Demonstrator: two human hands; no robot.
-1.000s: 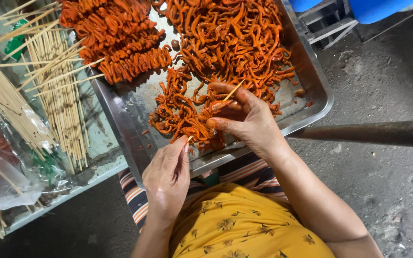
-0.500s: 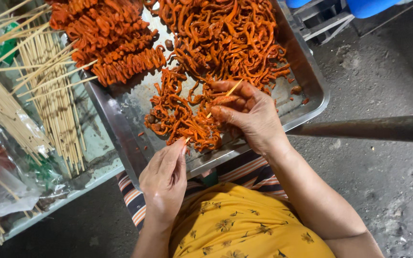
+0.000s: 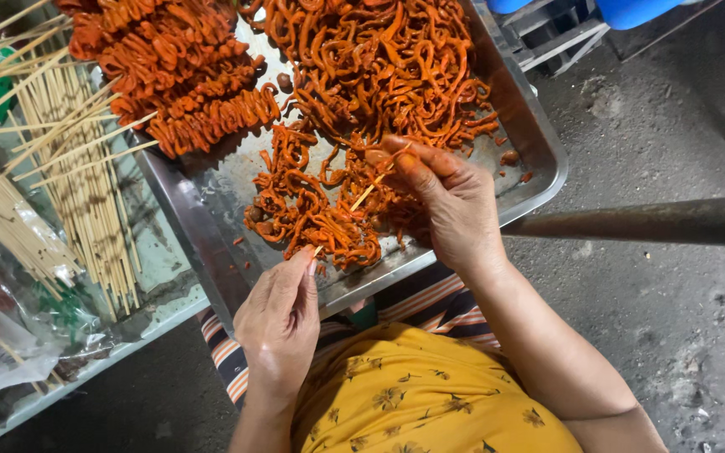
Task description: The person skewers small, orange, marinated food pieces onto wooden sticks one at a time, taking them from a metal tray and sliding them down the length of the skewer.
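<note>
**Skewer held at both ends over the metal tray**

The skewer [image 3: 354,208], a thin pale bamboo stick, runs slantwise above the near edge of the metal tray [image 3: 539,147], over a loose heap of orange marinated meat strips [image 3: 312,220]. The left hand [image 3: 280,323] has its grip pressed together on the stick's lower end, thumb against forefinger, just off the tray's near rim. The right hand [image 3: 451,201] pinches the upper end among the strips; its fingertips are smeared orange, and whether a strip lies under them is hard to make out. Much of the stick's length is lost against the meat.

A larger mound of strips [image 3: 379,67] fills the far middle of the tray and is cut off by the top edge. At the tray's far left corner lie finished skewers [image 3: 182,80], packed tight with meat, their bare ends pointing left.

Left of the tray, bare bamboo sticks [image 3: 69,193] lie in bundles. A clear plastic bag [image 3: 10,344] sits crumpled at the near left, its contents blurred, with something reddish and green showing through. A dark pole [image 3: 648,222] crosses the concrete floor [image 3: 673,335] on the right. Blue containers [image 3: 631,10] are cut off at the top right.
</note>
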